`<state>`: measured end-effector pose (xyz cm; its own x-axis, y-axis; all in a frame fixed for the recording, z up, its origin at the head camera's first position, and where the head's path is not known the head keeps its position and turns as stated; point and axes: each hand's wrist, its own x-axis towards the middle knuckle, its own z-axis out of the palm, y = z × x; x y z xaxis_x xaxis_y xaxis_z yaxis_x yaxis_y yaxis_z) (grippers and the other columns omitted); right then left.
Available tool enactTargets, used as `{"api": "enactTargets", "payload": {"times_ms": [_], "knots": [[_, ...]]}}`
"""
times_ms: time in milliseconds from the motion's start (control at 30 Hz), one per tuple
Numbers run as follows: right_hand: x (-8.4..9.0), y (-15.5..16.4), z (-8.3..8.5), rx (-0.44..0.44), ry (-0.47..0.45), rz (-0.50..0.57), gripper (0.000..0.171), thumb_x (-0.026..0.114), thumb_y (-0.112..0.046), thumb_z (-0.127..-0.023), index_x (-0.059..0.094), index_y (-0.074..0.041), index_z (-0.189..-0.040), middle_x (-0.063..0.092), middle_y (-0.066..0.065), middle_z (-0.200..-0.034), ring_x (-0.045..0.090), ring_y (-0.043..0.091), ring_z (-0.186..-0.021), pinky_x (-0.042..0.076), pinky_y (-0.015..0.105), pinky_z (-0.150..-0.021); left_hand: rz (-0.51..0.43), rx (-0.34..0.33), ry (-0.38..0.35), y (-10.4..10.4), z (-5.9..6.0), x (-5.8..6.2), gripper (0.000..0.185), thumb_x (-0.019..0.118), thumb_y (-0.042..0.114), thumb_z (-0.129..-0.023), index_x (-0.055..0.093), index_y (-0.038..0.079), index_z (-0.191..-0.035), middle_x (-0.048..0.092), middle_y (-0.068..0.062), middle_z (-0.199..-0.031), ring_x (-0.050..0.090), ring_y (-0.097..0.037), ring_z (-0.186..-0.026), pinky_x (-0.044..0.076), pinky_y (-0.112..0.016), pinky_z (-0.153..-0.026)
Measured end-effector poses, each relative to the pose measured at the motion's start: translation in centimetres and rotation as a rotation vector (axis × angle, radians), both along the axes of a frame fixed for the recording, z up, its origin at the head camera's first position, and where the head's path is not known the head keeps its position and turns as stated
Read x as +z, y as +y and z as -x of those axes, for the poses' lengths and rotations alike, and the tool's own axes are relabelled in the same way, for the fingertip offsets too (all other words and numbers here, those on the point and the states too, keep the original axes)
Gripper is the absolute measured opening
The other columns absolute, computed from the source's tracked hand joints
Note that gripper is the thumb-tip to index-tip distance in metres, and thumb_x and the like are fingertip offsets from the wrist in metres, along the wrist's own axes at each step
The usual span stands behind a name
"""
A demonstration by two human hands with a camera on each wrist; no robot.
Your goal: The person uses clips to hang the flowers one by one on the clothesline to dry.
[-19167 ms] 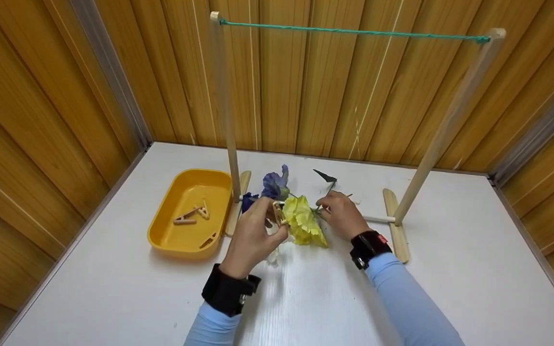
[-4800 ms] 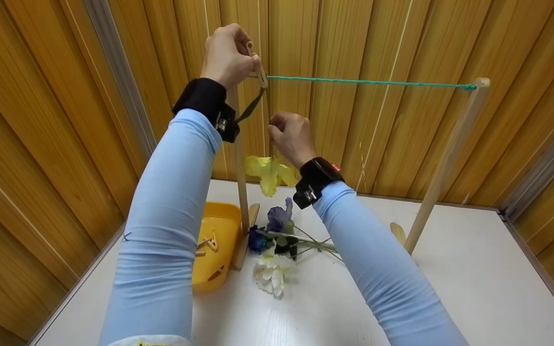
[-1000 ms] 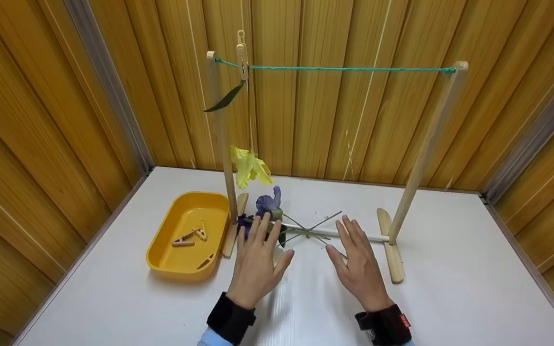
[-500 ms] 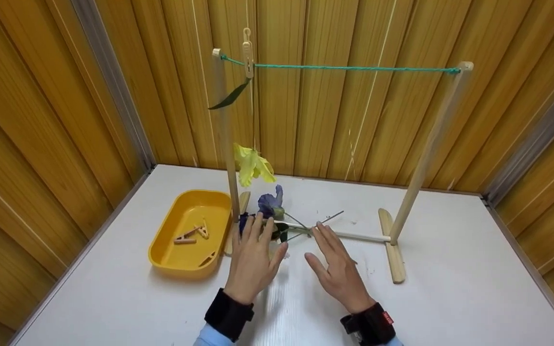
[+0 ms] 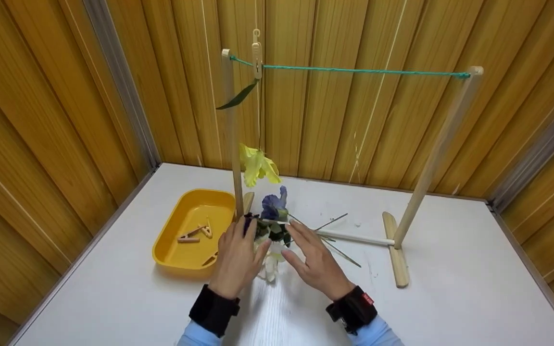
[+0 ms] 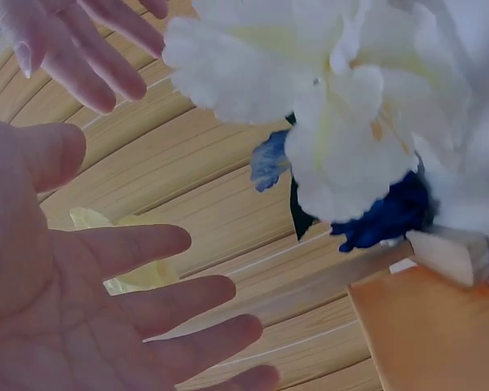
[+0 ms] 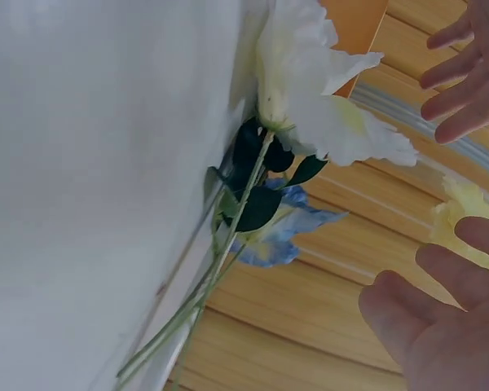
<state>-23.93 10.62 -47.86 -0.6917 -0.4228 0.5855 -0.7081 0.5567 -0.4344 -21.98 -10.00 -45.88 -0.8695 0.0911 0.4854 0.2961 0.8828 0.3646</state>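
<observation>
My left hand [image 5: 238, 257] hovers with spread fingers above the flower heads, holding nothing. Beside it, my right hand [image 5: 318, 262] has its fingers straight, above the stems [image 5: 339, 247] and also holding nothing. Below and between the hands lie a white flower [image 5: 270, 270], a purple-blue flower [image 5: 273, 206] and a dark blue flower [image 6: 391, 213], which my left hand partly covers in the head view. A yellow flower [image 5: 258, 166] hangs head down from the green cord [image 5: 354, 71], its stem clipped by a wooden clothespin [image 5: 257, 60]. A dark leaf [image 5: 239, 97] sticks out under the clothespin.
The cord runs between two wooden posts [image 5: 428, 178] on flat feet, joined low down by a white rod [image 5: 363, 239]. Left of the frame stands a yellow tray [image 5: 164, 240] with several clothespins [image 5: 193, 236]. Wood-panelled walls [image 5: 330, 125] enclose the white table [image 5: 469, 269].
The yellow flower, first in my hands at the table, was clipped to the cord by my left hand, then released. Lately my right hand has moved left, and the white flower shows again.
</observation>
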Motion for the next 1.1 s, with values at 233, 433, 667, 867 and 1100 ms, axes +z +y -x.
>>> {"api": "enactTargets", "payload": {"times_ms": [233,433,667,867,1100], "knots": [[1.2,-1.1,1.1,0.077,0.001,-0.022,0.050,0.066,-0.021,-0.102,0.056,0.003,-0.144,0.059,0.022,-0.144,0.055,0.036,-0.135,0.047,0.053,-0.108,0.033,-0.067,-0.022,-2.0,0.3,1.5,0.051,0.068,0.029,-0.101,0.061,-0.010,-0.133,0.060,-0.035,-0.131,0.062,-0.048,-0.116,0.052,-0.059,-0.098],[2.2,-1.7,2.3,0.146,-0.030,-0.036,0.042,0.063,-0.021,-0.104,0.061,0.002,-0.140,0.064,0.019,-0.136,0.059,0.034,-0.130,0.049,0.050,-0.107,0.152,-0.090,-0.065,-3.3,0.5,3.5,0.047,0.069,0.028,-0.100,0.064,-0.011,-0.126,0.064,-0.031,-0.119,0.066,-0.043,-0.102,0.057,-0.054,-0.089],[4.0,-2.5,3.2,0.144,-0.017,-0.114,0.033,0.063,-0.021,-0.104,0.067,0.001,-0.129,0.069,0.016,-0.123,0.065,0.032,-0.117,0.055,0.046,-0.099,0.264,-0.067,-0.129,-4.3,1.4,5.3,0.041,0.070,0.031,-0.100,0.069,-0.007,-0.117,0.068,-0.025,-0.108,0.065,-0.038,-0.092,0.059,-0.051,-0.084],[5.2,-3.6,3.7,0.151,-0.012,-0.207,0.031,0.059,-0.022,-0.106,0.068,0.001,-0.125,0.068,0.015,-0.116,0.067,0.027,-0.104,0.058,0.041,-0.090,0.329,-0.062,-0.226,-5.3,2.9,5.8,0.033,0.068,0.029,-0.101,0.073,-0.003,-0.106,0.067,-0.020,-0.095,0.063,-0.034,-0.082,0.060,-0.049,-0.078],[6.2,-4.8,4.2,0.164,0.031,-0.275,0.029,0.057,-0.023,-0.107,0.070,0.000,-0.120,0.067,0.012,-0.107,0.065,0.022,-0.094,0.058,0.037,-0.085,0.502,-0.052,-0.272,-6.7,4.2,6.0,0.034,0.072,0.030,-0.098,0.073,-0.004,-0.101,0.068,-0.021,-0.093,0.065,-0.036,-0.081,0.060,-0.051,-0.081]]}}
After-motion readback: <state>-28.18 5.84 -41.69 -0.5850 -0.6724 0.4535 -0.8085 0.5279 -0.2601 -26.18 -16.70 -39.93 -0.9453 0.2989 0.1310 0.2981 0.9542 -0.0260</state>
